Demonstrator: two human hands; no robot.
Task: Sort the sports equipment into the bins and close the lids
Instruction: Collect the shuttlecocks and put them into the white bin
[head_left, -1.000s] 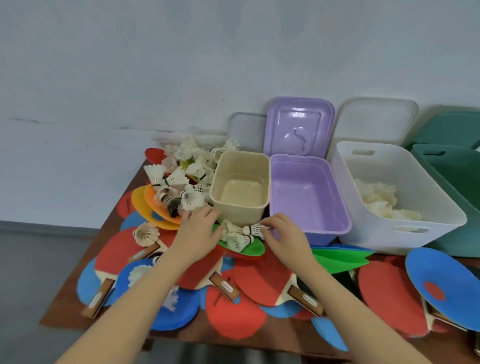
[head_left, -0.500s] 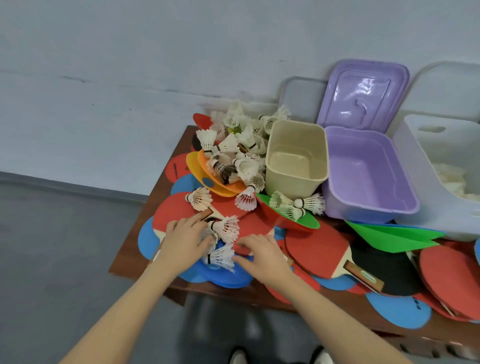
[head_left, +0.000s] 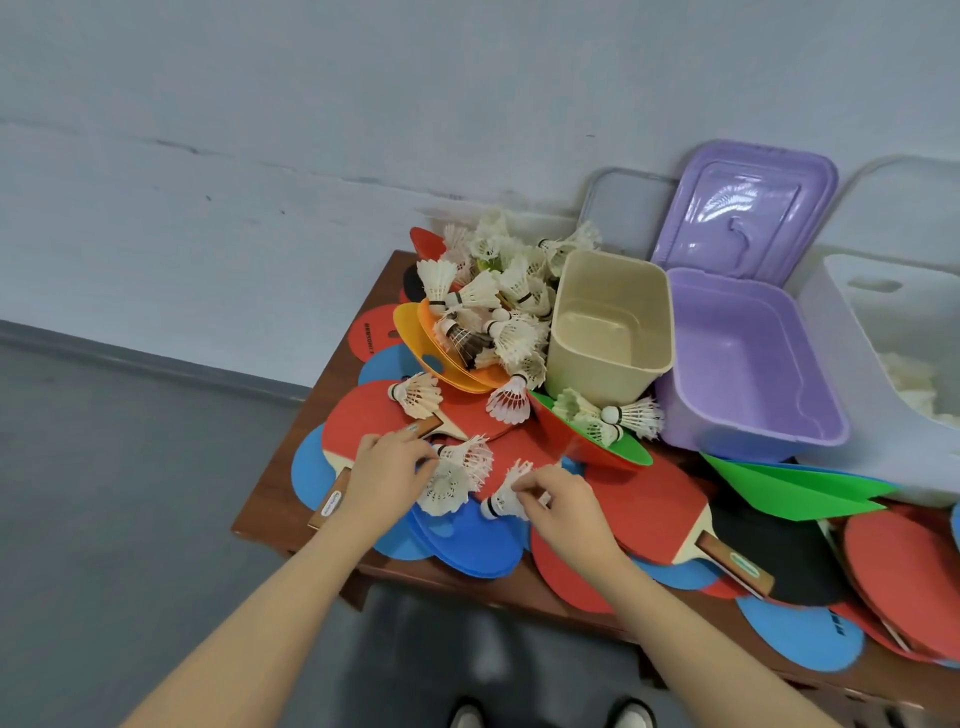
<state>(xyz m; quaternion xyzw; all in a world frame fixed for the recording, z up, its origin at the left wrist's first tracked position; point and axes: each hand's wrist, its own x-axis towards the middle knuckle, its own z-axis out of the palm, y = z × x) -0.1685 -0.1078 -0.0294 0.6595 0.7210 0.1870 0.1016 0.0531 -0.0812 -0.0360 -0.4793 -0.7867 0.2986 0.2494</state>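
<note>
Shuttlecocks in hand: the right hand (head_left: 558, 506) pinches one white shuttlecock (head_left: 503, 500) by its skirt, cork end pointing left. The left hand (head_left: 384, 475) has its fingers curled round two more shuttlecocks (head_left: 457, 475); all lie over the red and blue paddles (head_left: 467, 540) at the table's (head_left: 270, 512) near left corner.

Loose heap: many shuttlecocks (head_left: 498, 306) are piled on orange discs beside the empty beige bin (head_left: 610, 332), with a few in a green dish (head_left: 597, 436).

Bins: purple bin (head_left: 748, 374) empty, lid (head_left: 748, 208) propped upright; white bin (head_left: 883, 374) holds white feathery items, probably the destination.

Risks: the pinched feathers could crumple or slip; the left hand's pair may drop during the carry; a passing arm might topple the heap.
</note>
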